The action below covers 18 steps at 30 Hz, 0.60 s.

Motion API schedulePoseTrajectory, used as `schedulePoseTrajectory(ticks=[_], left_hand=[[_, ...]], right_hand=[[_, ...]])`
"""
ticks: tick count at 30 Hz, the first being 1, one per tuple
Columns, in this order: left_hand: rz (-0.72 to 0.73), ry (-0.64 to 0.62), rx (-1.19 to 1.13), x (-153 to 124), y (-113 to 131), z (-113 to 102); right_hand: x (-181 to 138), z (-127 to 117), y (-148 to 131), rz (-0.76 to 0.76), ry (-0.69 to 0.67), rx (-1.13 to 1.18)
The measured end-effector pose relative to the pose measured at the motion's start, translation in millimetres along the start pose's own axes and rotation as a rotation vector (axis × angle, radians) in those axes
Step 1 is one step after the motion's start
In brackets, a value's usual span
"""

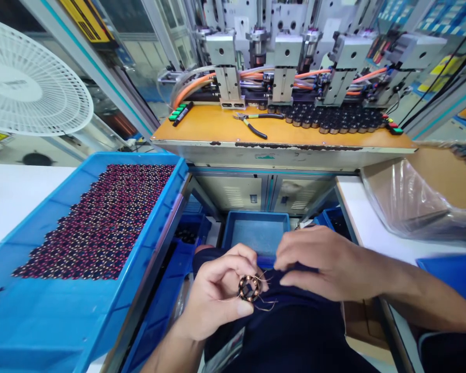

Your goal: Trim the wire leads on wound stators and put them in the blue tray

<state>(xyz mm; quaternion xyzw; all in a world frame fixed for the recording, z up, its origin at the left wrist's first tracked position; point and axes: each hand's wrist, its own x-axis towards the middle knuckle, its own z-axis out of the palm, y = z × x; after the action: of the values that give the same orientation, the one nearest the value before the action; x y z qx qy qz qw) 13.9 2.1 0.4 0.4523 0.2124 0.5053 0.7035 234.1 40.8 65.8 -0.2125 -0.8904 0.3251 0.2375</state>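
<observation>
White table's [19, 194] tray [42, 316] holds coils [101, 223] (probably); left hand [209, 292], a wound ring [257, 288].

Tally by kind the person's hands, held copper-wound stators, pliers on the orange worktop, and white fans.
Hands: 2 (left hand, right hand)
Held copper-wound stator: 1
Pliers: 1
White fan: 1
Total: 5

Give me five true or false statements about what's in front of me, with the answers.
1. The left hand holds a copper-wound ring. True.
2. The right hand grips the pliers. False: the pliers lie on the orange benchtop; the right hand is near the ring.
3. A white fan stands at the left. True.
4. The large blue tray at left is empty. False: it holds many small coils.
5. The pliers' handles are spread apart. True.
</observation>
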Motion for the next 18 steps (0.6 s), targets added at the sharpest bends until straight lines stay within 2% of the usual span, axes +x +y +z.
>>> schedulePoseTrajectory(ticks=[3, 6, 10, 18], left_hand=[[-0.045, -0.030, -0.080, 2, -2, 1], [-0.105, -0.039, -0.131, 4, -3, 3], [-0.155, -0.044, -0.163, 5, -2, 5], [-0.169, -0.065, -0.139, 6, -2, 3]], right_hand=[[1, 4, 8, -0.232, 0.163, -0.183], [5, 11, 12, -0.352, 0.178, -0.165], [11, 13, 12, -0.420, 0.190, -0.159], [13, 13, 14, -0.434, 0.213, -0.147]])
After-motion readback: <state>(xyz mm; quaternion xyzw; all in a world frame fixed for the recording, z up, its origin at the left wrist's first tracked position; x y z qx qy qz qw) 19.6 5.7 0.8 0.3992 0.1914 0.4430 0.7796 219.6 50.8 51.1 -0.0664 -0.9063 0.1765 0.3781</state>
